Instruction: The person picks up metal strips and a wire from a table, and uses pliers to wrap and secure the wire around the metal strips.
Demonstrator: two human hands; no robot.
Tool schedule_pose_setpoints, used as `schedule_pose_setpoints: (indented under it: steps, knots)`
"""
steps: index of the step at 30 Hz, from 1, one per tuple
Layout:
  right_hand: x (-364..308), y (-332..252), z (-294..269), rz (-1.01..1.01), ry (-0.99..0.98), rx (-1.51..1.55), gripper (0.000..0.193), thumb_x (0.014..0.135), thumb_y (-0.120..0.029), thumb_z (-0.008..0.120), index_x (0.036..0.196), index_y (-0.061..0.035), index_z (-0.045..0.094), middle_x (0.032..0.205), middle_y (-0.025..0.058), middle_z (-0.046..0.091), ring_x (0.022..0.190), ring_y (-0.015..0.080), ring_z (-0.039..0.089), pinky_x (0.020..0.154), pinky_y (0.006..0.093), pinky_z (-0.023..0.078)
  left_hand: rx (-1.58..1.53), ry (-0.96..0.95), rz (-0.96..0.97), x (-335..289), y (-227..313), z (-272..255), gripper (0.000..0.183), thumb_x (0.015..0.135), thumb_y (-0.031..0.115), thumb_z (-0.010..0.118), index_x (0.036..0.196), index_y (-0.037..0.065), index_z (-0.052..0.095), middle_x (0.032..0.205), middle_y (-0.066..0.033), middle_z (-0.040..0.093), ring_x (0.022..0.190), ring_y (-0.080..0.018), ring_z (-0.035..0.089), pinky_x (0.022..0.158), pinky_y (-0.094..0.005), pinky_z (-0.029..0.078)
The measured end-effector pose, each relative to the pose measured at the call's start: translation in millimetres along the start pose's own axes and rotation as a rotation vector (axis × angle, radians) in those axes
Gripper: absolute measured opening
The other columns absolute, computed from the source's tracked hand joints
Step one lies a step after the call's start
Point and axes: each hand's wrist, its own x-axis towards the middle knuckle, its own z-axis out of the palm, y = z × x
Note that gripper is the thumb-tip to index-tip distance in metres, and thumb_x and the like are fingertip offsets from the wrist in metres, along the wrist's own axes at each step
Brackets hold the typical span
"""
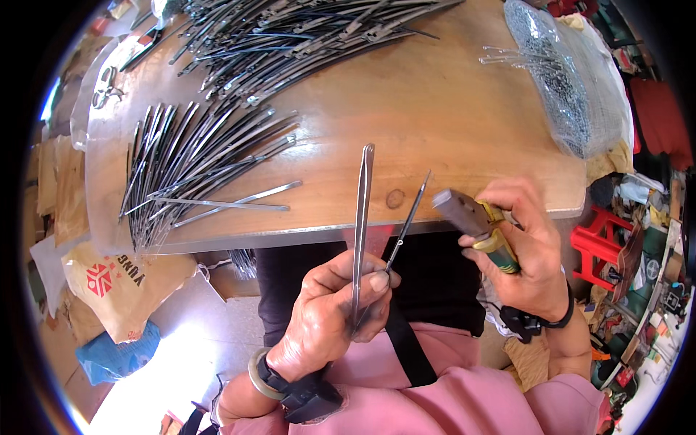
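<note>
My left hand (322, 308) is closed around two slim metal pieces in front of the table's near edge. One is a long grey flat strip (362, 210) standing nearly upright, with a small hole at its rounded top. The other is a thinner dark rod (412, 221) that leans to the right and tapers to a point. To the right, my right hand (535, 254) grips pliers (464, 212) with yellow-green handles. Their blunt metal jaws point up and left, apart from the strip and rod. The right fingers are slightly blurred.
A fanned pile of metal strips (170, 170) lies at the table's left, with a larger heap (290, 43) behind it. Scissors (107, 88) lie at the far left. A clear bag of thin metal pins (562, 87) is at far right. Beside the table stands a red stool (598, 246).
</note>
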Motion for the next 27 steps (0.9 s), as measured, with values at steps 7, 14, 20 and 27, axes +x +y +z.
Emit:
schedule_pose_setpoints:
  steps: [7, 14, 20, 27]
  knots:
    - [-5, -17, 10, -0.009, -0.23, 0.291, 0.042, 0.06, -0.012, 0.084, 0.096, 0.0016, 0.068, 0.117, 0.0151, 0.058, 0.097, 0.0327, 0.059, 0.086, 0.041, 0.047, 0.309, 0.153, 0.406, -11, -1, 9, 0.012, 0.093, 0.007, 0.058, 0.094, -0.004, 0.056, 0.066, -0.0072, 0.053, 0.046, -0.0118, 0.044, 0.042, -0.0248, 0.033]
    - [3, -19, 9, -0.019, -0.245, 0.254, 0.038, 0.062, -0.011, 0.082, 0.094, 0.0024, 0.067, 0.116, 0.0169, 0.057, 0.098, 0.0348, 0.06, 0.083, 0.0404, 0.051, 0.422, 0.13, 0.56, -14, 1, 4, 0.006, 0.093, -0.002, 0.058, 0.098, -0.002, 0.061, 0.072, 0.0009, 0.057, 0.058, -0.0022, 0.045, 0.051, -0.0178, 0.037]
    - [-1, -23, 18, -0.066, -0.389, 0.215, 0.036, 0.062, -0.009, 0.078, 0.088, 0.0057, 0.058, 0.107, 0.0218, 0.055, 0.091, 0.0375, 0.06, 0.074, 0.0401, 0.052, 0.472, 0.194, 0.52, -16, 4, 3, 0.004, 0.093, -0.001, 0.06, 0.097, 0.0, 0.061, 0.073, 0.0033, 0.055, 0.059, -0.0009, 0.045, 0.05, -0.0179, 0.036]
    - [37, -27, 26, -0.245, -0.343, 0.169, 0.043, 0.063, -0.018, 0.082, 0.091, 0.003, 0.056, 0.104, 0.0222, 0.054, 0.082, 0.0395, 0.061, 0.069, 0.0404, 0.053, 0.394, 0.202, 0.453, -19, 29, -11, 0.009, 0.098, 0.006, 0.054, 0.105, 0.001, 0.058, 0.071, 0.0018, 0.057, 0.056, -0.0016, 0.046, 0.048, -0.0185, 0.037]
